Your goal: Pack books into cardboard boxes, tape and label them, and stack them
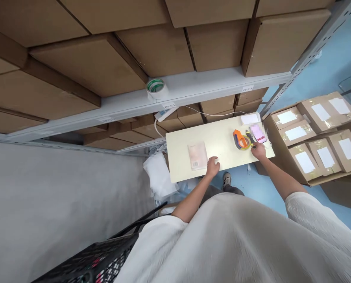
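My left hand rests at the front edge of the pale tabletop, thumb apart from the fingers, with nothing visible in it. Just left of it lies a flat, clear-wrapped packet with a barcode label. My right hand is at the right end of the table, fingers closed around the end of a small black-and-yellow item whose kind I cannot make out. An orange tape dispenser with a roll of tape sits left of that hand. A partly blurred phone with a pink screen lies just beyond it.
Shelves of cardboard boxes rise behind the table. A tape roll sits on the shelf edge. At right stands a large carton of labelled boxes. White plastic packaging is at left, a black crate at lower left.
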Demonstrator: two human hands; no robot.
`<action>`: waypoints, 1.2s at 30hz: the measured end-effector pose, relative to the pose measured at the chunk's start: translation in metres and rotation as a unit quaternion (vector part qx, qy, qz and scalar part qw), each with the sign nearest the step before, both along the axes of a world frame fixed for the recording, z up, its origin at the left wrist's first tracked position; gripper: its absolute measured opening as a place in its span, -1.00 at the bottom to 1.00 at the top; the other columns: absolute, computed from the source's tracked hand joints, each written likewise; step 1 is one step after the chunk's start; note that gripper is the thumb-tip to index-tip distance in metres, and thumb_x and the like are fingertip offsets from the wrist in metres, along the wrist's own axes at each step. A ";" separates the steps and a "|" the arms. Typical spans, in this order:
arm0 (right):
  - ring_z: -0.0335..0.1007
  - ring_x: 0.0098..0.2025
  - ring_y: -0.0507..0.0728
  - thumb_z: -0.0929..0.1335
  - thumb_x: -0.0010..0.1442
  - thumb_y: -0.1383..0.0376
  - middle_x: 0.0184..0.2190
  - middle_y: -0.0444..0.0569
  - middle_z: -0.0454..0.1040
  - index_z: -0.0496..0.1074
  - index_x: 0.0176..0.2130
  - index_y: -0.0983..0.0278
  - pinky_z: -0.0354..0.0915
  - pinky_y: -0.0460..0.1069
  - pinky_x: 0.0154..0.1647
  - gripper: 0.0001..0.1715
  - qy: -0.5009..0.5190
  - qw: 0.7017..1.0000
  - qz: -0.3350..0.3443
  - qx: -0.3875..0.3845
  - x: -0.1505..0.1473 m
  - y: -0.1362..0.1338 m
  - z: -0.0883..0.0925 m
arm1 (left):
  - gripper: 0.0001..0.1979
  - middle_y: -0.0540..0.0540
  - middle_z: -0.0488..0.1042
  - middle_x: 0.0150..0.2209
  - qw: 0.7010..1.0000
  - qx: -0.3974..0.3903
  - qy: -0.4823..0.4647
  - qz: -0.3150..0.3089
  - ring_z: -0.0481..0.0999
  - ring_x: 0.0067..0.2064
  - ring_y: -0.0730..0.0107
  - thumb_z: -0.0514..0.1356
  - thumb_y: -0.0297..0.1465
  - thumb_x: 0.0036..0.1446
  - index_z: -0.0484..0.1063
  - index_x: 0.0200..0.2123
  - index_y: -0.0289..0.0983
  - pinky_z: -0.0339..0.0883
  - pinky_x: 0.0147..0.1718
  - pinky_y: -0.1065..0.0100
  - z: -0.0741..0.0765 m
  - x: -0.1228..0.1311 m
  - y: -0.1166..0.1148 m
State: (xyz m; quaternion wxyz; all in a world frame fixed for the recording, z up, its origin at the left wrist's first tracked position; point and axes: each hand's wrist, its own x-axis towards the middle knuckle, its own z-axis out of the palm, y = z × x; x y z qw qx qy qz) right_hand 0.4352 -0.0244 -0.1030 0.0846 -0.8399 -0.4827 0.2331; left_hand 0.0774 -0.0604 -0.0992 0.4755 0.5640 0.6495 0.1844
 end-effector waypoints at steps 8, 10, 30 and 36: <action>0.35 0.19 0.47 0.34 0.33 0.28 0.18 0.39 0.47 0.50 0.18 0.35 0.31 0.28 0.19 -0.53 -0.069 0.991 0.113 -0.018 0.005 0.018 -0.014 | -0.61 -0.22 0.54 0.21 0.999 -0.006 0.043 -0.001 0.46 0.37 0.04 0.20 -0.56 0.18 0.54 0.06 -0.18 0.26 0.44 -0.02 0.001 -0.001 -0.009; 0.34 0.17 0.47 0.34 0.35 0.27 0.16 0.39 0.48 0.48 0.17 0.35 0.31 0.26 0.16 -0.56 -0.069 0.990 0.124 -0.015 0.007 0.021 -0.017 | -0.61 -0.22 0.54 0.22 0.999 -0.006 0.047 0.001 0.46 0.38 0.04 0.19 -0.55 0.20 0.54 0.07 -0.18 0.27 0.44 -0.02 0.002 -0.002 -0.008; 0.55 -0.09 0.24 0.43 0.15 0.11 0.05 0.13 0.60 0.27 0.27 0.21 0.50 0.14 0.01 -0.24 0.249 0.950 -0.081 0.169 0.006 0.035 0.058 | -0.67 -0.22 0.54 0.20 0.999 0.012 0.023 0.023 0.49 0.35 0.07 0.20 -0.55 0.19 0.56 -0.01 -0.18 0.34 0.39 0.03 0.002 -0.017 -0.001; 0.59 -0.13 0.21 0.40 0.26 0.05 -0.09 0.03 0.64 0.39 0.16 0.16 0.53 0.09 -0.11 -0.46 0.373 0.910 0.041 0.177 -0.084 0.040 0.100 | -0.65 -0.20 0.58 0.14 1.000 0.016 -0.007 0.024 0.56 0.27 0.10 0.20 -0.56 0.16 0.58 -0.02 -0.17 0.40 0.36 0.04 0.006 -0.047 -0.001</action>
